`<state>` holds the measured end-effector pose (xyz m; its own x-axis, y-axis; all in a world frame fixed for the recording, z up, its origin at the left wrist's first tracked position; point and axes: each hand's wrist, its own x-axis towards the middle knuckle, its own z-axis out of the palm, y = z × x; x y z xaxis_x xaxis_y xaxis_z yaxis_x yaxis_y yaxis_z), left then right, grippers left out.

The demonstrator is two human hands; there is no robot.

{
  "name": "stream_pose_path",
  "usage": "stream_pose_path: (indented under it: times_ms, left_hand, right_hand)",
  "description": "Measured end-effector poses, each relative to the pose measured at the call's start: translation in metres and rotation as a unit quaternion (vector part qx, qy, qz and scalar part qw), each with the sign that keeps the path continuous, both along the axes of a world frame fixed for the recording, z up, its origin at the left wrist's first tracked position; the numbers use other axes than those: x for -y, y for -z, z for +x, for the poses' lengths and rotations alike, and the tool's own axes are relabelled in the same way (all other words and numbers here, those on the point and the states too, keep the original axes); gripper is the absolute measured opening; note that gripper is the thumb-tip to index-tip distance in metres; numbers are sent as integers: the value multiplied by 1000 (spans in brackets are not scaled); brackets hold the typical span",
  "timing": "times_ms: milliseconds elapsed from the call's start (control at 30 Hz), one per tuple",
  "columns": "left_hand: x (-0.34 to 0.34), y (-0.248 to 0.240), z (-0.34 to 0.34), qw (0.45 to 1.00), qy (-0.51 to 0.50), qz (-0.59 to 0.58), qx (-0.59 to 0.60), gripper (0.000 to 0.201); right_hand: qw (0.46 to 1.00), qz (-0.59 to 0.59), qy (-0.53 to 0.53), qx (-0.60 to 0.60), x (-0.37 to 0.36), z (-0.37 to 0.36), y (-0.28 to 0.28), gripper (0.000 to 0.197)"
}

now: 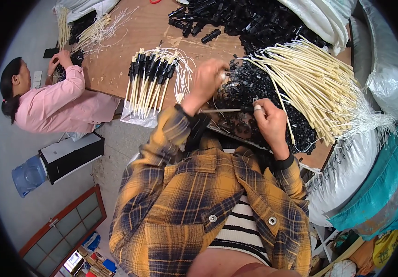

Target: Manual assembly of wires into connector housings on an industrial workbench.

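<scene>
Over the heap of small black plastic parts, my right hand pinches a black tubular fitting fitted on the end of a cream rod. The rod points left, below my left hand. Curled fingers of my left hand are closed near the heap's upper left edge; what they hold, if anything, I cannot make out. Left of my hands, a row of cream rods with black fittings lies at the table's front edge, white strings looping from their ends. A large bundle of cream rods lies to the right.
A pile of larger black fittings covers the table's far side. White sacks and a teal sack crowd the right. A co-worker in a pink top works at the table's left end, beside more rods.
</scene>
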<state>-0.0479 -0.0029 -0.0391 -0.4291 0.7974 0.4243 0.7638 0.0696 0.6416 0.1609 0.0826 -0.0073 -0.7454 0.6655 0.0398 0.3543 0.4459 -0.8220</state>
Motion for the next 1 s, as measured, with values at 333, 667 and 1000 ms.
stream_pose_path:
  times_ms: [333, 667, 1000]
  left_hand:
    - [6, 21, -43, 987, -46, -155, 15, 44]
    - [15, 16, -39, 987, -82, -132, -48, 53]
    - [21, 27, -40, 990, -70, -117, 29, 42]
  right_hand:
    - [998, -53, 43, 11, -18, 12, 9, 11]
    - [995, -91, 37, 6, -19, 11, 7, 9]
    - [993, -112, 44, 10, -20, 10, 14, 9]
